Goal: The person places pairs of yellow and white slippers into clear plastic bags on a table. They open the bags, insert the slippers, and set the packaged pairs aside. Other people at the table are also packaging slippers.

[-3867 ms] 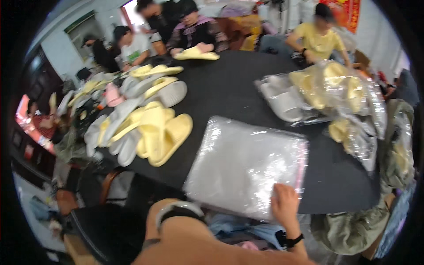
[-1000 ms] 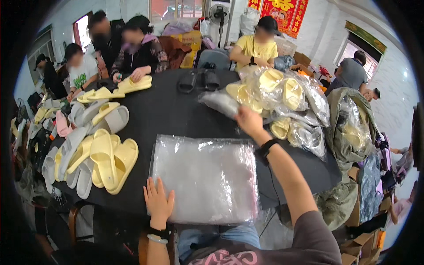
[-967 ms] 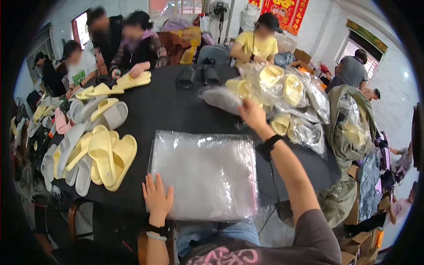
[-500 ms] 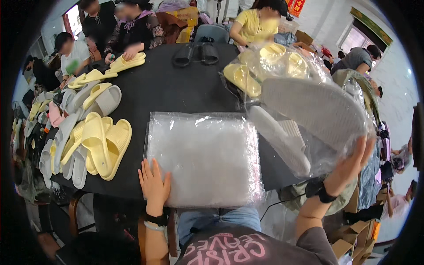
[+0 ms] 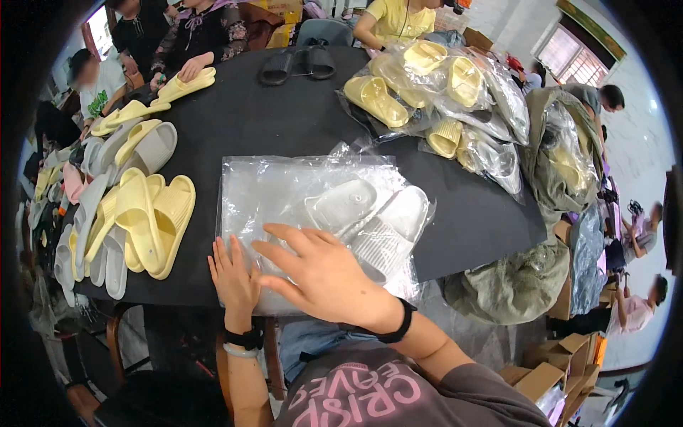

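A stack of clear plastic bags [image 5: 245, 186] lies flat at the table's near edge. My left hand [image 5: 236, 279] rests on its left edge, fingers stretched out. Over the stack's lower middle reaches my right hand [image 5: 331, 277], fingers apart and nothing seen in its grasp. Beyond it, on the right part of the stack, lies a pair of grey slippers [image 5: 407, 217] in a clear bag. My right hand and wrist partly cover the near slipper. Whether that hand touches the bags below, I cannot tell.
Loose yellow slippers [image 5: 174, 224] and grey slippers [image 5: 155, 148] are piled at the left. Bagged yellow slippers [image 5: 376, 102] heap at the far right, beside a green sack [image 5: 548, 167]. Black slippers [image 5: 276, 68] sit at the far edge. Several people work around the black table [image 5: 469, 238].
The bagged grey slippers, held up at the right before, now lie on the bag stack. My right hand has let go and moved left. My left hand stays on the stack's edge.
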